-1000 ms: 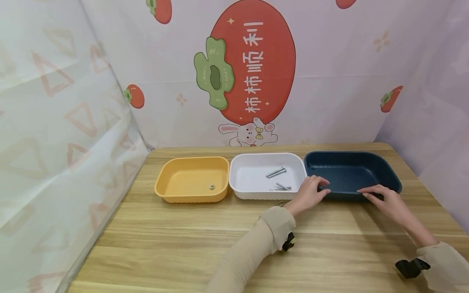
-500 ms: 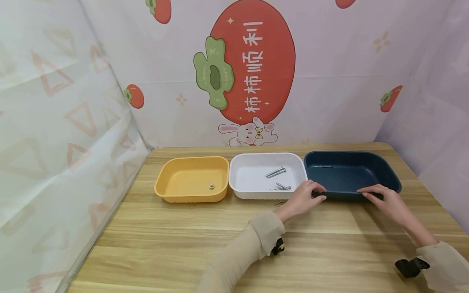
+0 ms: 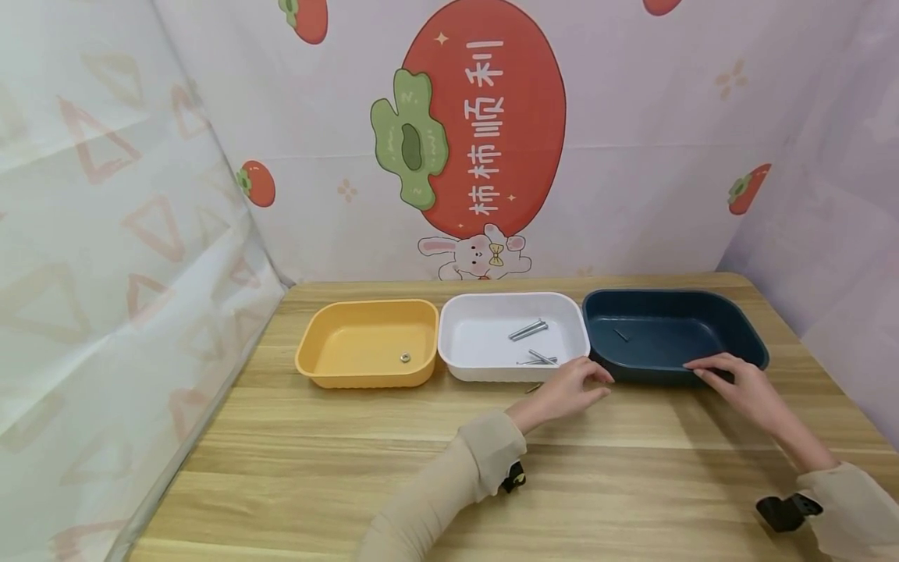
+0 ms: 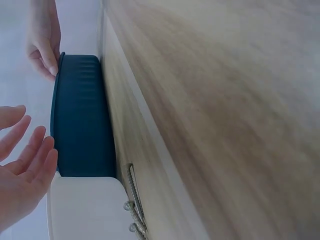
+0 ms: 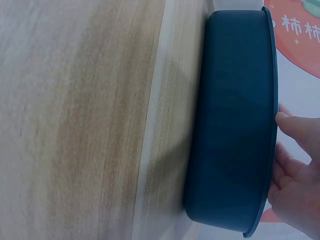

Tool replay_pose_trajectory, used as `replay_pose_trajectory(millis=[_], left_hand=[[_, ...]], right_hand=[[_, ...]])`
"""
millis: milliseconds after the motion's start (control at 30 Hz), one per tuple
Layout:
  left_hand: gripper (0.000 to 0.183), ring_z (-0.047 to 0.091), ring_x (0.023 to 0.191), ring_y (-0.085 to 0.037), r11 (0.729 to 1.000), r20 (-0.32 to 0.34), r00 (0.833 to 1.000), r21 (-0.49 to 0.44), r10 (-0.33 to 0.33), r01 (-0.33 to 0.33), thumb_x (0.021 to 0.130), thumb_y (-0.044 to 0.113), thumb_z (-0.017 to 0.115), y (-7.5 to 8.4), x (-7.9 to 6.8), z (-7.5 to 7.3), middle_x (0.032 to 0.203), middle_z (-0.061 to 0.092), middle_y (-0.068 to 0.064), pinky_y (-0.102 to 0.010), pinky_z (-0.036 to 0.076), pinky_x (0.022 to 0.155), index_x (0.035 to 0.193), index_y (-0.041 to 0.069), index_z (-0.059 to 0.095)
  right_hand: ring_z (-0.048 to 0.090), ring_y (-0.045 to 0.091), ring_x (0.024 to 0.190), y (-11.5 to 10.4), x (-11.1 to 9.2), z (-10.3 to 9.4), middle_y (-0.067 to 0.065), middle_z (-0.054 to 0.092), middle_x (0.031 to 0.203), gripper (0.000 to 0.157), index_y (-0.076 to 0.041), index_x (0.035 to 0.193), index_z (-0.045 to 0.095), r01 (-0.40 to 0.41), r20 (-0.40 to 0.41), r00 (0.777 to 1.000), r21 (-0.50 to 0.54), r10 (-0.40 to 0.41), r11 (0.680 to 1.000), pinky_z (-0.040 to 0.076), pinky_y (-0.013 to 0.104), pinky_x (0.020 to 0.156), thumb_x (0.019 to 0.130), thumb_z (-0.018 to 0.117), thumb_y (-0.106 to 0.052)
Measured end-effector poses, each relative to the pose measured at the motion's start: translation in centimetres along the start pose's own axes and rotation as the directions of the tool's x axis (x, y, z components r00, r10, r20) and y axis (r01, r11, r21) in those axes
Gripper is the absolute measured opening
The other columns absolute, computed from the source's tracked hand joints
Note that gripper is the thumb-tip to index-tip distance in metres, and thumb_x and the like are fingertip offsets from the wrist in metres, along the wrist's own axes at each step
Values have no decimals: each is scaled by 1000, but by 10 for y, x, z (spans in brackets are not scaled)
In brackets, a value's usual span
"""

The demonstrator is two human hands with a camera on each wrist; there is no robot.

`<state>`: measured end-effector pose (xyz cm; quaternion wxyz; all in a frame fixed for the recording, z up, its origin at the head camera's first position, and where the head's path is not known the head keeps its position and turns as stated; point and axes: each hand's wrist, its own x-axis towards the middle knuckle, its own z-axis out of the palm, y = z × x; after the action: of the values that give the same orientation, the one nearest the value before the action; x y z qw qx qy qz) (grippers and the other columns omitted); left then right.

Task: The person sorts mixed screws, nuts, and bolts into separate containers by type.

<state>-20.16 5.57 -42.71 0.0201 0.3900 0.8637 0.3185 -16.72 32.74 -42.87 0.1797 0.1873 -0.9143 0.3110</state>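
Observation:
My left hand hovers with relaxed fingers by the near corner where the white and dark blue trays meet. In the left wrist view its fingers are spread and hold nothing. My right hand pinches the near rim of the dark blue tray, thumb against the rim and fingers beyond it. A small dark screw lies inside that tray, toward its left. In the white tray lie several long silvery screws. More screws rest on the tabletop before the white tray, partly hidden by my left hand in the head view.
At the left of the row stands a yellow tray with a small metal nut in it. All three trays sit side by side along the back of the wooden table, before a printed cloth backdrop.
My left hand has drawn back leftward from the dark blue tray's rim. The small screw inside that tray has shifted right and nearer. My right hand stays at the rim.

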Motion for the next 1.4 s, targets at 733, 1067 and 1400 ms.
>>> replay_pose_trajectory(millis=[733,1067,1400], left_hand=[[18,52,97,-7,984,73,993,146,95,-105,84,14,59,-27,-34,-14,99,61,1,-12,35,85,100,8,62],[18,51,99,-8,989,98,995,147,13,-28,84,15,59,-33,-44,-21,102,60,1,-14,37,85,101,9,62],[20,52,94,-8,983,120,993,186,-14,-9,83,16,61,-40,-50,-23,99,59,2,-14,38,82,101,10,62]], right_hand=[[33,-22,89,0,2,-1,-24,48,93,11,1,92,65,-2,2,1000,-2,2,1000,31,5,68,84,57,-2],[32,-22,90,0,1,-1,-22,49,94,12,1,93,64,-16,14,1000,-5,16,1000,30,5,69,84,56,-3],[31,-23,90,1,0,-1,-20,49,93,13,0,93,65,-33,22,999,-12,34,999,30,6,68,85,56,-5]])
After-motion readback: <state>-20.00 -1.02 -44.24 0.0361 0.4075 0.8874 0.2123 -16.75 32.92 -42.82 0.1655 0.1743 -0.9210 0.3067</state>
